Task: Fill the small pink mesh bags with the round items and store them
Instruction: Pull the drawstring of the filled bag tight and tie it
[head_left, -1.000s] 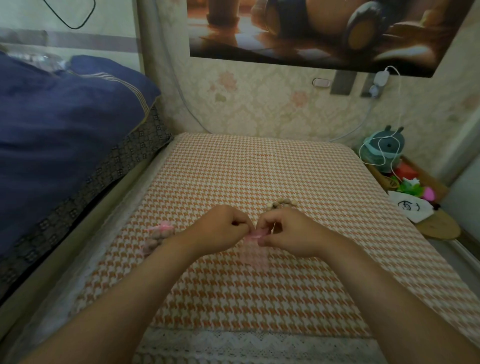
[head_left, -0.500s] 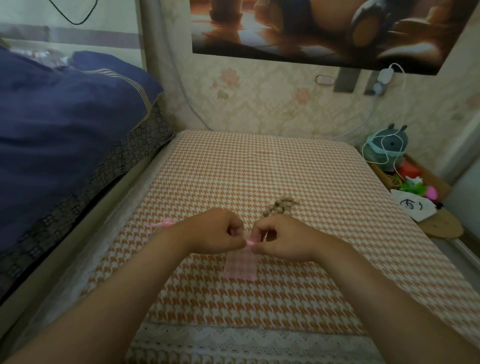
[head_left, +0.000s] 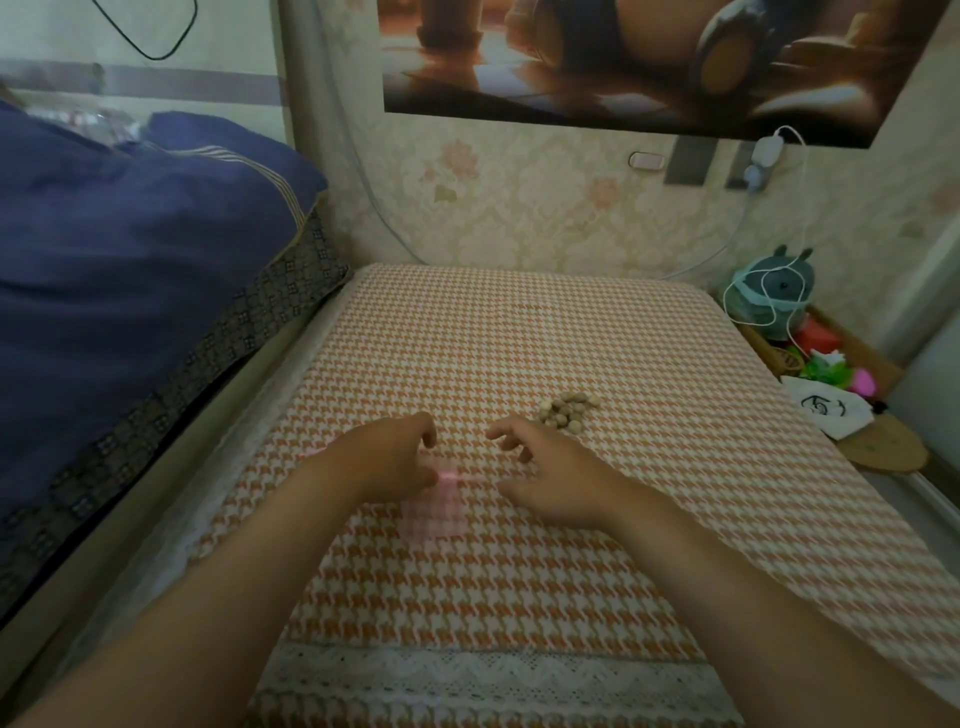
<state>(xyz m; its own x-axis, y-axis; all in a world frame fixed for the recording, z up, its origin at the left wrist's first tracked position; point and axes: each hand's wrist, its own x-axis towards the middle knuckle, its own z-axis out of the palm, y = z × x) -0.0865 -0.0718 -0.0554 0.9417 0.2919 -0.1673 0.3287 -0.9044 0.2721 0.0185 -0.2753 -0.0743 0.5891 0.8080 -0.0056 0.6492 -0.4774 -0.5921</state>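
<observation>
A small pink mesh bag (head_left: 435, 506) lies flat on the orange houndstooth tablecloth (head_left: 519, 332), between my two hands. My left hand (head_left: 382, 460) is curled at the bag's top left corner, its thumb and fingers pinching the bright pink mouth edge. My right hand (head_left: 550, 475) hovers just right of the bag with fingers spread and nothing in them. A small pile of several round brown beads (head_left: 569, 409) sits on the cloth just beyond my right fingertips. Part of another pink bag (head_left: 311, 451) peeks out behind my left wrist.
A blue quilt (head_left: 130, 260) is heaped on the bed at the left. At the right edge a low tray holds a teal plush toy (head_left: 774, 296), a white cable, a white cloth (head_left: 826, 410) and colourful bits. The wall stands behind the table.
Both hands were pinched together on the bag's mouth. My right hand has let go and opened, moving right; the bag now lies flat, and the bead pile is uncovered.
</observation>
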